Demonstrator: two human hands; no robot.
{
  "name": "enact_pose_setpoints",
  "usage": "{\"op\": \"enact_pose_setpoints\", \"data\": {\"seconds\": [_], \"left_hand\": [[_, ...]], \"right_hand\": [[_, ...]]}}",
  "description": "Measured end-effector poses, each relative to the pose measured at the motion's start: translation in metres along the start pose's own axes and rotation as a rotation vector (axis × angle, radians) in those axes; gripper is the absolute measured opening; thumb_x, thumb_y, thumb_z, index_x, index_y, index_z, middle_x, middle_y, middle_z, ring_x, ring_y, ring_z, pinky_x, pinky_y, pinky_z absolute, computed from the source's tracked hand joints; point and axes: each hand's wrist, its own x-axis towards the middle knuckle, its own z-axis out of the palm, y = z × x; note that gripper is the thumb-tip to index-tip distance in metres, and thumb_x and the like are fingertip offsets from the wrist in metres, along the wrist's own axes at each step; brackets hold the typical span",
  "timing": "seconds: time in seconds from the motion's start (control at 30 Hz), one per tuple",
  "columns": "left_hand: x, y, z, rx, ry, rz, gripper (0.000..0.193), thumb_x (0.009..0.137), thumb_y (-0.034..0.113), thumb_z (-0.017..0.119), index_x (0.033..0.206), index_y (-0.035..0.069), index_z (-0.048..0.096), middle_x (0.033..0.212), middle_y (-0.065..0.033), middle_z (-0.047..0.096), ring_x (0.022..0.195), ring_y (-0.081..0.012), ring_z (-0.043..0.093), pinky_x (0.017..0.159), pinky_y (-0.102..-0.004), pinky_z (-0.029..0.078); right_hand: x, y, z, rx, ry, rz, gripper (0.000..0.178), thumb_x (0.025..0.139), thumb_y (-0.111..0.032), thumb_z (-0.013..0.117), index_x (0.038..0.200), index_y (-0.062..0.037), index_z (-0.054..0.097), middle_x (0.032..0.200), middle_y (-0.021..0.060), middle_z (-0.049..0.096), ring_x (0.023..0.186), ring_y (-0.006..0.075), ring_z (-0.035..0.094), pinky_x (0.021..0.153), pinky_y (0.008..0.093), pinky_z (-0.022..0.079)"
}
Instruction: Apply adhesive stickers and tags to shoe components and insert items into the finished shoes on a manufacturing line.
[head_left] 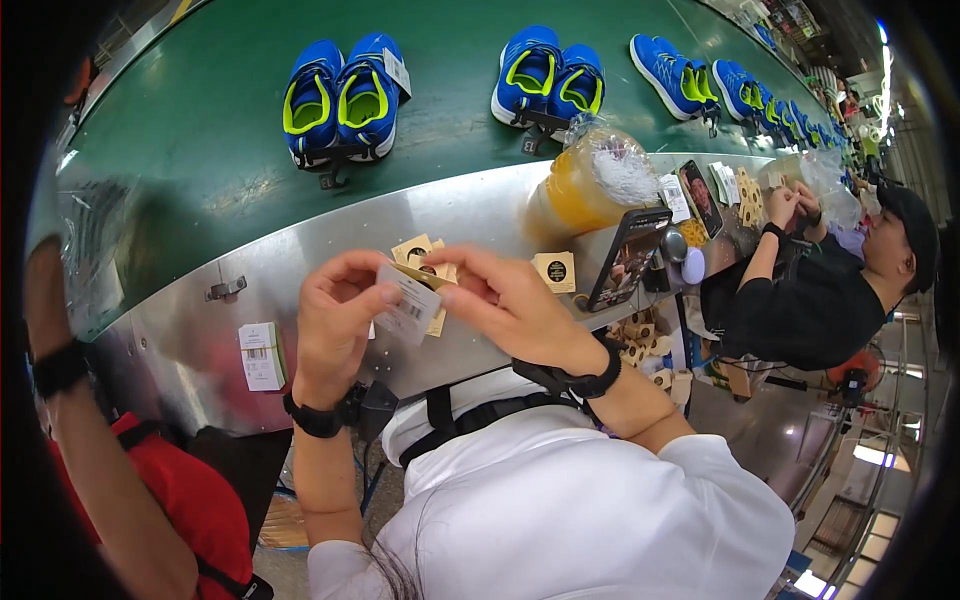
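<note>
In front of me my left hand [345, 315] pinches a white barcode tag [408, 315] between thumb and fingers. From the other side my right hand [515, 305] grips the edge of a folded tan card [424, 277] that lies against the tag. Whether the two are joined, I cannot tell. Behind and below my fingers, more tan cards [408, 249] rest on the metal ledge [420, 212]. A stack of white barcode tags [261, 357] lies left of my left hand, and a single tan card with a black circle [554, 271] is right of my right hand.
Pairs of blue shoes [345, 100] on black hangers line the green conveyor belt [220, 120]. A propped phone [630, 258] and a large yellow-wrapped roll [590, 180] stand at my right. Co-workers flank me: one in black [800, 290], one in red [170, 500].
</note>
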Motion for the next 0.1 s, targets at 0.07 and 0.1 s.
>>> {"op": "enact_pose_setpoints", "data": {"seconds": [0.07,0.1], "left_hand": [[-0.0012,0.0003,-0.0014,0.01,0.09,0.056,0.023,0.078,0.0,0.067,0.101,-0.002,0.061,0.092,-0.0077,0.065,0.084,-0.0127,0.062,0.078,-0.0242,0.049],[-0.0011,0.0026,-0.0015,0.022,0.177,0.117,0.023,0.079,0.0,0.067,0.101,-0.002,0.061,0.091,-0.0077,0.065,0.084,-0.0134,0.062,0.08,-0.0249,0.049]], "right_hand": [[-0.0012,-0.0052,-0.0021,0.136,0.005,0.042,0.03,0.087,-0.014,0.061,0.116,-0.0065,0.055,0.08,0.0073,0.057,0.068,0.017,0.052,0.065,0.0251,0.041],[-0.0014,-0.0093,-0.0045,0.27,0.012,0.081,0.038,0.089,-0.016,0.059,0.126,-0.0093,0.052,0.09,0.0086,0.061,0.077,0.0206,0.055,0.076,0.0223,0.044]]}}
